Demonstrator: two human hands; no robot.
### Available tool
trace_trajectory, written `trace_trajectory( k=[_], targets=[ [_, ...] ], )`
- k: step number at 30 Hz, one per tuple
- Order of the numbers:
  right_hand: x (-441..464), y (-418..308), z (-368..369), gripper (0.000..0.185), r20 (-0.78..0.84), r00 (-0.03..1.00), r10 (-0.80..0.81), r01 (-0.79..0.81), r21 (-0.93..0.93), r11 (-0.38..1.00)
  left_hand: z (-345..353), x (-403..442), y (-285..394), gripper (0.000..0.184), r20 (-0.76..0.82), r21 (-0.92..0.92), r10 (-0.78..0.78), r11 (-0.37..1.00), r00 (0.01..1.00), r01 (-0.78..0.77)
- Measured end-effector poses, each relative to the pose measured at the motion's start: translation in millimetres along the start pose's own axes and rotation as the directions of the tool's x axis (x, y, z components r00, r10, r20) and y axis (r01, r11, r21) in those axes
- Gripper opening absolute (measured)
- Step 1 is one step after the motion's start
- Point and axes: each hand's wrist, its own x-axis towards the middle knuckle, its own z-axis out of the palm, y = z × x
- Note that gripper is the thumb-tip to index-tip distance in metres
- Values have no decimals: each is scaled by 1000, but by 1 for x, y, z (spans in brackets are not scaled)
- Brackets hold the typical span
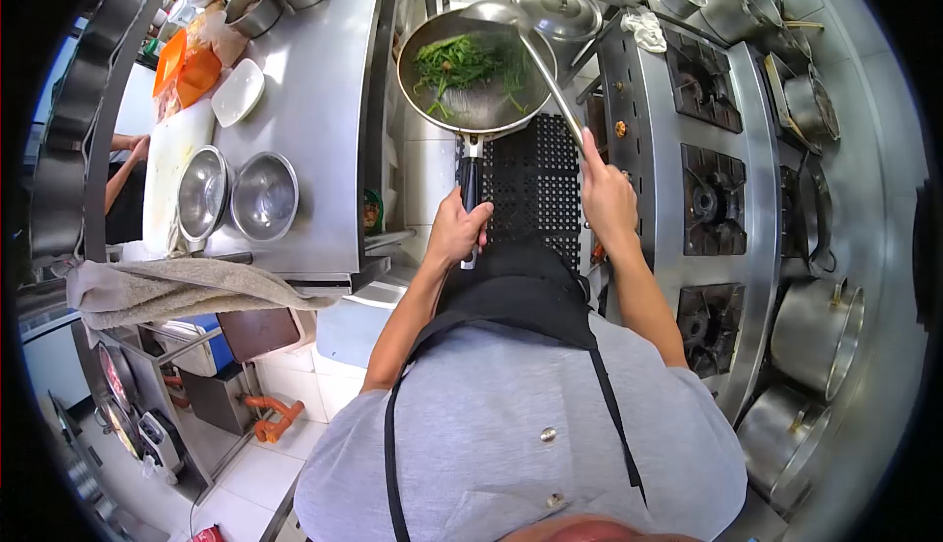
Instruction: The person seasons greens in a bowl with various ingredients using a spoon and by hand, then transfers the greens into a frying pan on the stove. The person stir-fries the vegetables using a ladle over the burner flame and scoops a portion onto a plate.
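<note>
My left hand (458,228) is closed around the black handle of a frying pan (479,108), which is held out in front of me above the floor. Cooked leafy greens (457,63) lie in the pan, mostly toward its left and middle. In my right hand (609,200) is the long metal handle of a ladle (555,85). The ladle's round head is at the far side of the pan, over its rim; whether it touches the pan I cannot tell.
To the right runs a stove with several burners (712,198). On the left steel counter (319,71) are two metal bowls (265,196), a white dish (239,92) and a cutting board (177,174). A towel (187,292) hangs at its near end. Another person's arms (123,164) show far left.
</note>
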Motion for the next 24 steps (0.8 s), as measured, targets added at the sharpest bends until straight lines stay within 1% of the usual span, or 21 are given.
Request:
trace_trajectory(
  k=[1, 3, 5, 6, 7, 8, 9, 10, 11, 12, 13, 14, 15, 16, 17, 18, 19, 20, 21, 23, 24],
  targets=[
    [8, -7, 4, 50, -44, 999, -2, 1, -6, 1000, 0, 1, 10, 17, -12, 16, 56, 998, 998, -56],
    [16, -22, 1, 51, -65, 998, 5, -4, 18, 1000, 6, 2, 32, 15, -47, 26, 98, 995, 994, -97],
    [24, -30, -6, 53, -87, 996, 5, -2, 34, 999, 11, 8, 47, 15, -113, 132, 233, 967, 966, -218],
    [22, -34, -9, 54, -151, 989, -6, 40, 221, 974, 11, 11, 49, 20, -114, 218, 325, 930, 939, -295],
    [26, -37, -12, 56, -213, 977, -7, 93, 397, 913, 12, 14, 50, 23, -119, 147, 351, 931, 929, -333],
    [32, -40, -4, 57, -329, 941, -83, 238, 468, 851, 10, 18, 53, 25, -117, 134, 346, 934, 931, -331],
    [36, -49, -2, 56, -259, 964, -54, 188, 528, 828, 9, 20, 56, 27, -112, 122, 339, 938, 934, -325],
    [43, -53, -5, 57, -49, 998, -33, 58, 723, 689, 5, 24, 60, 21, -127, 155, 346, 933, 930, -326],
    [46, -55, -9, 57, 173, 983, -61, -117, 847, 518, 2, 24, 62, 16, -146, 186, 345, 930, 927, -316],
    [46, -53, -22, 57, 359, 919, -163, -299, 905, 303, -4, 25, 58, 17, -192, 250, 325, 929, 926, -274],
    [45, -46, -33, 58, 497, 812, -305, -493, 865, 96, -10, 24, 58, 17, -201, 257, 330, 926, 922, -276],
    [37, -39, -37, 58, 589, 732, -341, -616, 787, 35, -13, 15, 51, 18, -224, 236, 256, 951, 940, -202],
    [28, -31, -43, 58, 601, 718, -350, -628, 777, 44, -14, 8, 46, 20, -247, 208, 185, 969, 951, -134],
    [21, -21, -50, 57, 696, 633, -338, -740, 673, 0, -12, -2, 45, 21, -239, 147, 163, 980, 957, -131],
    [14, -13, -54, 56, 792, 518, -322, -845, 533, -50, -12, -7, 38, 21, -262, 132, 132, 986, 956, -100],
    [14, -6, -54, 56, 814, 484, -321, -866, 498, -43, -12, -14, 29, 21, -276, 136, 57, 990, 959, -20],
    [20, 0, -54, 53, 862, 378, -338, -925, 367, -100, -13, -14, 25, 20, -284, 144, -4, 989, 959, 46],
    [28, 4, -55, 51, 893, 271, -359, -961, 231, -151, -10, -14, 21, 20, -301, 169, -4, 984, 953, 58],
    [33, 4, -56, 51, 899, 251, -359, -967, 214, -141, -9, -15, 20, 20, -315, 158, -18, 985, 949, 71],
    [53, 2, -59, 47, 927, 206, -315, -978, 181, -106, -6, -8, 25, 19, -328, 117, -97, 983, 940, 142],
    [65, 2, -61, 47, 927, 188, -324, -982, 170, -82, -1, -4, 30, 19, -346, 90, -112, 984, 931, 152]
  ],
)
